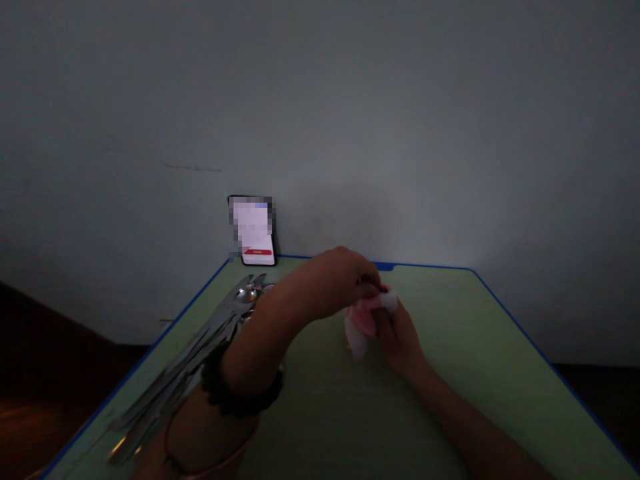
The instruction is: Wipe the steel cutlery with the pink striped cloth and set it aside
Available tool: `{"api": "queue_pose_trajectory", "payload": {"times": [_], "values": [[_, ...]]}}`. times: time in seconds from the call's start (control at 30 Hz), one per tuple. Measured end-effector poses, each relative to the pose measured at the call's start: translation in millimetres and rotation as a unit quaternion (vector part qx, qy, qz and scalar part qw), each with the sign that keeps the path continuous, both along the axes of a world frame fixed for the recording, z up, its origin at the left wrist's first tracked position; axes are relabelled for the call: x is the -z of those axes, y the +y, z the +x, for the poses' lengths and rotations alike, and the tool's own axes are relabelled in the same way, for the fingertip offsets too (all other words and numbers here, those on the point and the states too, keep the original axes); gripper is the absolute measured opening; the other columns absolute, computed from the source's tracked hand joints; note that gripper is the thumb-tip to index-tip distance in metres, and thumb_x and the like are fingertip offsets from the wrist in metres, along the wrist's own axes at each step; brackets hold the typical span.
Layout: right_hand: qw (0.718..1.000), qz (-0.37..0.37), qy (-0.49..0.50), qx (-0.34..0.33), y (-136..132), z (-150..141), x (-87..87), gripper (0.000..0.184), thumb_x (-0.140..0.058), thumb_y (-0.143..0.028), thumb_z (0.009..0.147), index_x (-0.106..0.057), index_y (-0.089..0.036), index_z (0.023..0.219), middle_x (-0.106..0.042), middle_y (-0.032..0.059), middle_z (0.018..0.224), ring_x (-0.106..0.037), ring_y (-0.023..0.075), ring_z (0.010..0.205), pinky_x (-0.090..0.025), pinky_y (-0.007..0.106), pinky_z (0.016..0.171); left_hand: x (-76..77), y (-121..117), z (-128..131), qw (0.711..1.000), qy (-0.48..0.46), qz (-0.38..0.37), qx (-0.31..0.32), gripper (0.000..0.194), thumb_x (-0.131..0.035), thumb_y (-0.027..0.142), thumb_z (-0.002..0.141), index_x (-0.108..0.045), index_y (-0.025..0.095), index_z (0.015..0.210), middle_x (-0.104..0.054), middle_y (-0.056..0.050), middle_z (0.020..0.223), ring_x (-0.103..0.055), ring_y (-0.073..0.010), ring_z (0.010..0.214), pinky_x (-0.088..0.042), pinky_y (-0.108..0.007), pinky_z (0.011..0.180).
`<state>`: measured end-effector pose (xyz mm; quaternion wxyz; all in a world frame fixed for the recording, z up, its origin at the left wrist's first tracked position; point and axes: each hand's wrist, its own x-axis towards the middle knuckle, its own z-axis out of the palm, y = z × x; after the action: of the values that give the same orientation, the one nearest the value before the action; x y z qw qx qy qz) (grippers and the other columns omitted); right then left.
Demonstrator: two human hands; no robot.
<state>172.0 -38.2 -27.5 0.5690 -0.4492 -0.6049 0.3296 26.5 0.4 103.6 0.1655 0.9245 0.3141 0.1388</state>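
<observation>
Over the middle of the table, both hands are closed on a soft pink and white cloth, bunched up, with a white end hanging down. My left hand reaches across from the left, its fingertips pinching the upper edge. From the right, my right hand grips the cloth's near side between thumb and fingers. A black bead bracelet circles my left wrist. Dim light and blur hide the cloth's exact kind.
Metal spoons and other long cutlery lie in a pile along the left, partly behind my left forearm. A lit phone leans on the wall at the back edge. The pale green table has a blue rim.
</observation>
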Motion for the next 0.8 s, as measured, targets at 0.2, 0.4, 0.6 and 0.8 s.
{"api": "queue_pose_trajectory", "payload": {"times": [0.2, 0.4, 0.6, 0.8], "values": [[0.998, -0.003, -0.053, -0.030, -4.1, -6.0, -4.3, 0.021, -0.041, -0.032, 0.086, -0.053, -0.023, 0.102, -0.061, 0.0035, 0.091, -0.055, 0.0183, 0.083, -0.040, 0.030, 0.073, 1.8, 3.0, -3.0, 0.994, 0.037, 0.086, -0.061, 0.020, -0.052, 0.029, 0.079, -0.071, 0.022, 0.083, -0.068, -0.004, 0.080, -0.059, -0.0195, 0.076, -0.037, -0.027, 0.063], [0.990, -0.014, -0.124, -0.061, -5.2, -11.9, -3.3, 0.017, -0.042, -0.029, 0.086, -0.054, -0.020, 0.093, -0.061, 0.0030, 0.082, -0.053, 0.0153, 0.072, -0.038, 0.027, 0.064, 0.8, 3.1, -18.9, 0.992, 0.025, 0.103, -0.074, 0.019, -0.051, 0.025, 0.079, -0.070, 0.025, 0.082, -0.067, -0.001, 0.080, -0.058, -0.0176, 0.077, -0.036, -0.027, 0.066], [0.990, -0.007, -0.124, -0.067, -6.7, -12.6, -2.5, 0.015, -0.048, -0.029, 0.082, -0.053, -0.020, 0.093, -0.058, 0.0014, 0.076, -0.049, 0.0126, 0.063, -0.036, 0.025, 0.057, -16.6, -6.9, -22.7, 0.982, -0.017, 0.145, -0.120, 0.022, -0.046, 0.024, 0.083, -0.067, 0.020, 0.082, -0.065, -0.002, 0.082, -0.056, -0.0138, 0.072, -0.036, -0.022, 0.062], [0.991, 0.020, -0.114, -0.068, -9.4, -11.2, -2.6, 0.018, -0.051, -0.025, 0.079, -0.052, -0.020, 0.095, -0.057, 0.0020, 0.079, -0.048, 0.0134, 0.064, -0.036, 0.025, 0.058, -31.0, -28.2, -25.0, 0.981, -0.065, 0.149, -0.110, 0.018, -0.052, 0.032, 0.082, -0.066, 0.021, 0.083, -0.063, 0.000, 0.079, -0.055, -0.0133, 0.070, -0.037, -0.023, 0.064]]}}
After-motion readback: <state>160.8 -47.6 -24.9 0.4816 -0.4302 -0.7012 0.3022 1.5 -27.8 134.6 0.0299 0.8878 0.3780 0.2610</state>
